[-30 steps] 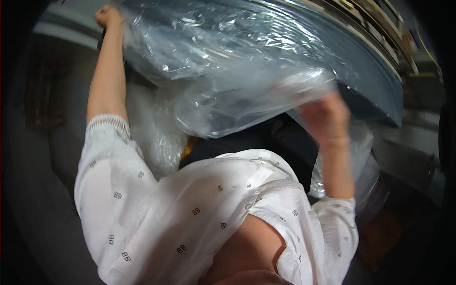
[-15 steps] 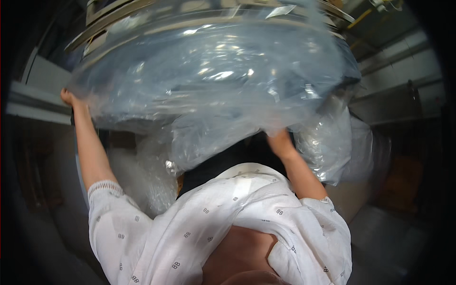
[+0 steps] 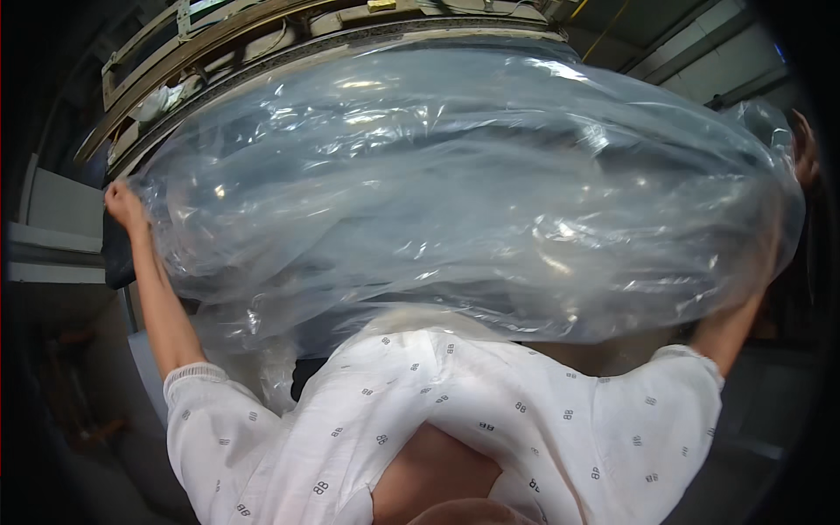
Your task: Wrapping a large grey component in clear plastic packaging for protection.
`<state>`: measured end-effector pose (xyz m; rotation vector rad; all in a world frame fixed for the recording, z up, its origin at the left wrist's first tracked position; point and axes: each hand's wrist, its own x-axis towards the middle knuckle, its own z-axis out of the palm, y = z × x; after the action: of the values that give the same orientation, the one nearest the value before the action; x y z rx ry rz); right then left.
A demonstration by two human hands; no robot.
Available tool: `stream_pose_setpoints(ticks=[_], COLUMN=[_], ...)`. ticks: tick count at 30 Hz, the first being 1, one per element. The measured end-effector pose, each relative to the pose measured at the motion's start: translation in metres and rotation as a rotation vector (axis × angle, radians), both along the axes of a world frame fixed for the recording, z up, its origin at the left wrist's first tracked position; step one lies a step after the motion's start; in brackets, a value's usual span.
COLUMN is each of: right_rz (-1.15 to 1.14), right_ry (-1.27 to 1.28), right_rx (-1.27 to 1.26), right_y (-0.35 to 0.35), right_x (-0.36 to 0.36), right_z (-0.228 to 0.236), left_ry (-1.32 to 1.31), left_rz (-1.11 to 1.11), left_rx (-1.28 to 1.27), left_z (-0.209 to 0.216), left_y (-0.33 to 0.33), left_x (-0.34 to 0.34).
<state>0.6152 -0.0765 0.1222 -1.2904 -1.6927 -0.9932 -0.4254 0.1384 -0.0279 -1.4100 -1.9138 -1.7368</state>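
Note:
A large clear plastic sheet (image 3: 376, 210) spreads across the dark, flat surface in front of me, wrinkled and shiny, its near edge reaching my white shirt. At the far left, my left hand (image 3: 122, 206) is closed on the corner of the sheet. Stretched out to the far right is my right hand (image 3: 804, 150), just past the sheet's bunched right end, its fingers looking extended. The plastic covers part of my right forearm, which shows through it. Whether the right hand touches the film is hard to make out.
A wooden frame with slats and rails (image 3: 219, 39) runs along the far side, with a small crumpled white piece (image 3: 162, 103) lying on it. Pale panels (image 3: 61, 214) stand at the left. More loose clear plastic (image 3: 278, 372) hangs below the near edge on the left.
My right hand has swung from the near middle out to the far right, and the sheet now spreads wider that way. My left hand keeps its hold at the left, slightly lower in view.

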Motion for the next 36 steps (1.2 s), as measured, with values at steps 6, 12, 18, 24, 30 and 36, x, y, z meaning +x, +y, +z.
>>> stream_pose_setpoints(ticks=[6,12,18,24,30,36], right_rz=[-0.384,-0.496,-0.14,0.097,0.383,0.212], right_ry=[-0.482,-0.04,0.163,0.331,0.726,0.456], right_rx=[-0.546,-0.498,-0.465,-0.878,-0.905,-0.556], right_y=[0.089,0.151,0.202,0.238,0.244,0.237], right_x=[-0.127,-0.082,-0.123,-0.125,-0.116,-0.146], right_z=[-0.039,-0.093,-0.109,-0.099,-0.087,-0.055], left_ry=[0.149,0.306,0.329,0.342,0.311,0.278], left_rz=[0.206,0.204,0.279,0.27,0.245,0.24], left_rx=[-0.205,-0.327,-0.327,-0.322,-0.265,-0.298], left_z=[-0.021,-0.011,-0.001,-0.012,-0.014,-0.014], left_y=[-0.023,-0.062,-0.064,-0.068,-0.07,-0.069], left_x=[0.007,0.024,0.029,0.011,0.0,0.005])
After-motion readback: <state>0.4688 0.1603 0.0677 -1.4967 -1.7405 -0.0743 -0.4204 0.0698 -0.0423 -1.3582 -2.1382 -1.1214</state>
